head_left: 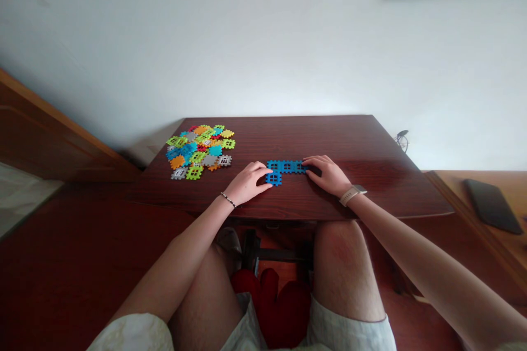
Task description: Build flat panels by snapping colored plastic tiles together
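Several blue interlocking window tiles (pixel 287 166) are joined in an L shape and lie flat on the dark wooden table. Three form a row, and one sits below the row's left end. My left hand (pixel 249 182) grips the left side, its thumb at the lower tile (pixel 274 178) and its fingers by the row's left end. At the right end of the row, my right hand (pixel 327 174) pinches the last tile's edge between thumb and fingers. The fingertips cover small parts of the tile edges.
A loose pile of colourful interlocking tiles (pixel 200 149) lies at the table's left. The table (pixel 329 137) backs onto a white wall. A cable (pixel 402 140) hangs by its right edge. A dark flat device (pixel 492 205) rests on a wooden surface further right.
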